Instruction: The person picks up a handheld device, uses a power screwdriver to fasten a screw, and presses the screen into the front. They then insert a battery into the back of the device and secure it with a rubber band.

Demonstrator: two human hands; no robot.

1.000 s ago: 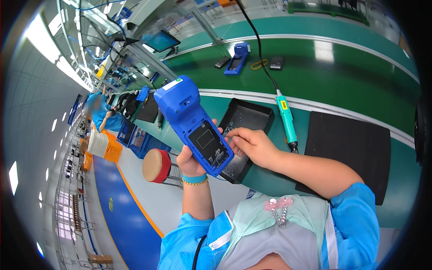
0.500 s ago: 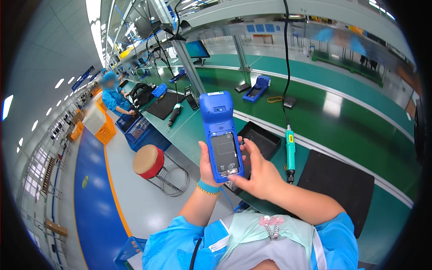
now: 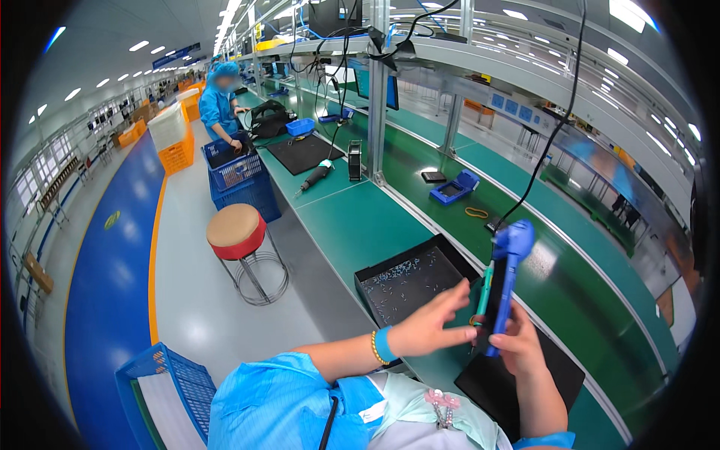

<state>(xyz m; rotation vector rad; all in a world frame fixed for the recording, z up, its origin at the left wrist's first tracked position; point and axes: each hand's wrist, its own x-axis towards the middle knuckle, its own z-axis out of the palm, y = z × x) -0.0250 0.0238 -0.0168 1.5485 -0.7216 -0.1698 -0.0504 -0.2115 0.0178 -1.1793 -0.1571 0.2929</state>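
A blue handheld terminal (image 3: 508, 274) stands upright and edge-on over the bench, with my right hand (image 3: 519, 346) gripping its lower end from behind. My left hand (image 3: 430, 328) reaches across with fingers stretched out, the tips touching the terminal's left side. A teal electric screwdriver (image 3: 484, 291) hangs on a black cable just left of the terminal, partly hidden by it. Below my hands lies a black mat (image 3: 525, 386). To the left sits a black tray (image 3: 409, 281) with several small screws in it.
The green bench and conveyor (image 3: 570, 277) run away to the upper left. On it lie another blue terminal (image 3: 454, 187), a second screwdriver (image 3: 315, 177) and a black mat (image 3: 301, 154). A red stool (image 3: 236, 232), blue crates (image 3: 241, 178) and a blue basket (image 3: 169, 384) stand in the aisle. A person in blue (image 3: 220, 105) works farther along.
The terminal has turned from face-on to edge-on and moved right. It passed from my left hand into my right. The view has swung left along the aisle.
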